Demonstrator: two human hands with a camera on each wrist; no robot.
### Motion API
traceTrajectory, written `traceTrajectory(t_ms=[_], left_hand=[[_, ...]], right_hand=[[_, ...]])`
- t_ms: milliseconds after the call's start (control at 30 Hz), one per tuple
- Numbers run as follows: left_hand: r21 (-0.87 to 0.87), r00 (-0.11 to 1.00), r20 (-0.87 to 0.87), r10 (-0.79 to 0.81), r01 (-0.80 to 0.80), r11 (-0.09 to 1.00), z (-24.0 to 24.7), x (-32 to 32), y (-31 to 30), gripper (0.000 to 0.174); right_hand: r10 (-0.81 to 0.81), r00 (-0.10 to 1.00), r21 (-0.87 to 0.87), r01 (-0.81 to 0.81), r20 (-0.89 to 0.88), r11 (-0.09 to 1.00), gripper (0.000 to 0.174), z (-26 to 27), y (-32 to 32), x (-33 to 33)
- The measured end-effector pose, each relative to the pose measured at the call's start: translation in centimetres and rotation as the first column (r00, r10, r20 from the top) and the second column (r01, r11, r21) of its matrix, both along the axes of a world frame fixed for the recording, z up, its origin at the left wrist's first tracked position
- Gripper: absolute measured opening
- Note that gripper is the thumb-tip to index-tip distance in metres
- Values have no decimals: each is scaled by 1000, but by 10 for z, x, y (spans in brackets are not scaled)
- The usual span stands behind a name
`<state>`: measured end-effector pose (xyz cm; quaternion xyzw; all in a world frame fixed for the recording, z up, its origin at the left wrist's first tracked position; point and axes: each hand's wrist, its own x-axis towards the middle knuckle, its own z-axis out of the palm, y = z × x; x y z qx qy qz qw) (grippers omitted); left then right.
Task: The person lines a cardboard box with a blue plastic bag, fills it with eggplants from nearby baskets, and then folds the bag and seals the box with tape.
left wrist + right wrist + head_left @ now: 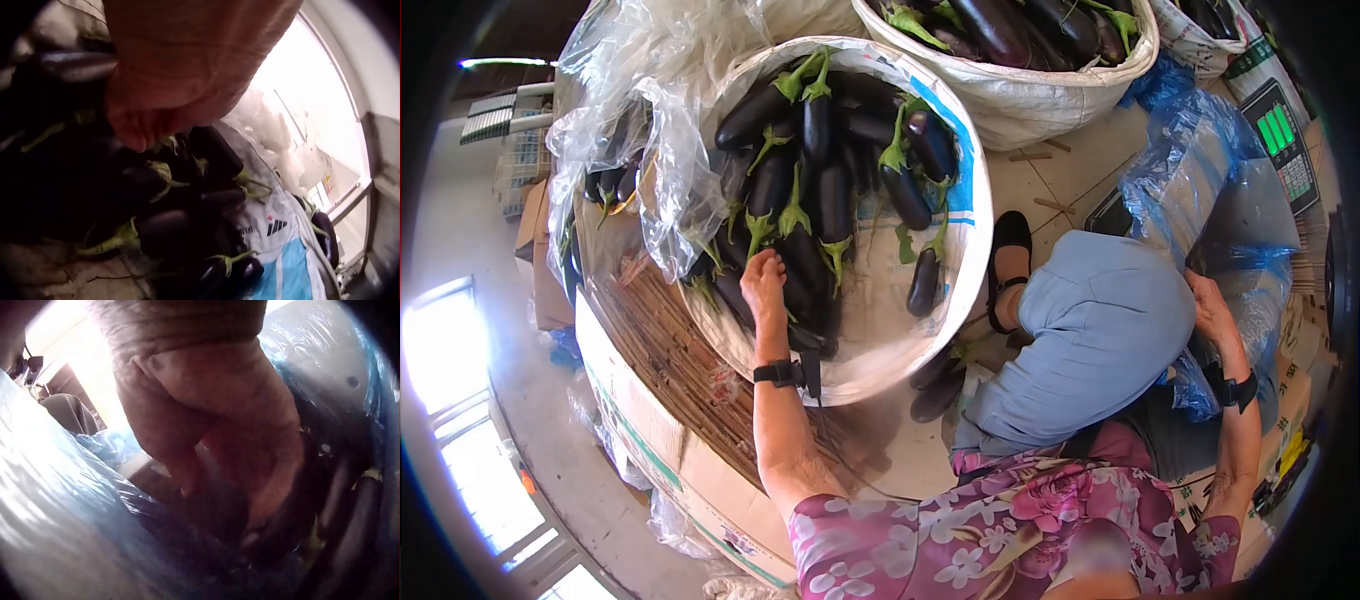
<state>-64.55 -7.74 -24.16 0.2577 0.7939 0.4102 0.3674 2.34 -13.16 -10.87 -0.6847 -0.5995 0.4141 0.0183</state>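
Note:
My left hand (764, 288) reaches into a round white container (983, 225) of dark purple eggplants. Its fingers are curled, and the fingertips pinch at the green stem (758, 232) of an eggplant (771, 187). In the left wrist view the curled left hand (165, 100) hides most of what lies under it. On the other side, my right hand (1215, 310) is down inside a blue-tinted plastic bag (1175, 165). In the right wrist view its thumb and fingers point down around something dark, with eggplants (340, 506) beside them; I cannot tell whether it grips one.
A second white container (1010, 105) full of eggplants stands behind. A scale with a lit green display (1277, 130) is at the right. Clear plastic sheeting (685, 190) drapes over the left rim. Loose eggplants (938, 397) lie on the floor near my leg (1100, 320).

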Motion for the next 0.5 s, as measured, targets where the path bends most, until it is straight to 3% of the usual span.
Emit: traceTrajectory(t_ms=[33, 100, 133, 167, 200, 300, 400, 500], left_hand=[[4, 966, -223, -132, 136, 991, -12, 5, 6, 25], [-64, 762, -561, -323, 349, 935, -29, 15, 21, 35], [-134, 628, -689, -360, 378, 916, -35, 20, 30, 41], [-185, 564, -743, -361, 345, 920, -41, 25, 34, 47], [-231, 493, -791, -362, 307, 923, -38, 37, 37, 54], [-299, 499, -793, -350, 181, 937, -31, 54, 47, 59], [-312, 398, -827, -396, 260, 914, -24, 68, 52, 59], [-308, 495, -766, -409, 276, 910, -33, 78, 47, 68]], right_hand=[[-1, 1000, -2, 1, -13, 1000, 40, 1, 0, -3], [-8, 999, -25, 8, -33, 1000, 42, 6, -1, -2], [-12, 998, -47, 9, -61, 999, 43, 7, -2, -2], [-17, 998, -49, 14, -59, 999, 43, 8, -4, 1], [-1, 1000, -28, 1, -15, 1000, 45, 8, -7, 4], [28, 999, -22, -28, 35, 999, 47, 13, -8, 7], [23, 999, -75, -20, 37, 997, 48, 11, -9, 0], [15, 1000, -100, -14, 15, 995, 46, 5, -9, -2]])
